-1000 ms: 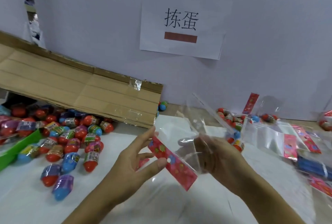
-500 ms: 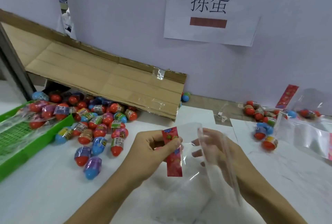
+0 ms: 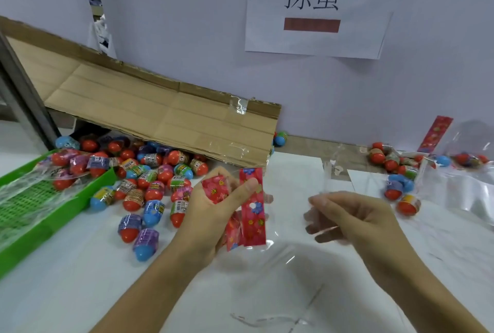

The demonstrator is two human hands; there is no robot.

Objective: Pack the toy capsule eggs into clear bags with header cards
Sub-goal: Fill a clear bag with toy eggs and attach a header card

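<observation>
Head view: the clear bag (image 3: 280, 266), held flat a second ago, now hangs open between both hands, left hand (image 3: 213, 207) pinching its red header card (image 3: 252, 207), right hand (image 3: 347, 215) gripping the opposite film. Eggs (image 3: 149, 185) lie heaped just left, ready for loading.

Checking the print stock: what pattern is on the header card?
Red with coloured flowers, on the header card; head view.

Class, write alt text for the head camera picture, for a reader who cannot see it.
A person's left hand pinches red flowered header cards on a clear bag, while the right hand holds the bag's other side. Toy eggs lie scattered on the white table beside a green tray.
</observation>
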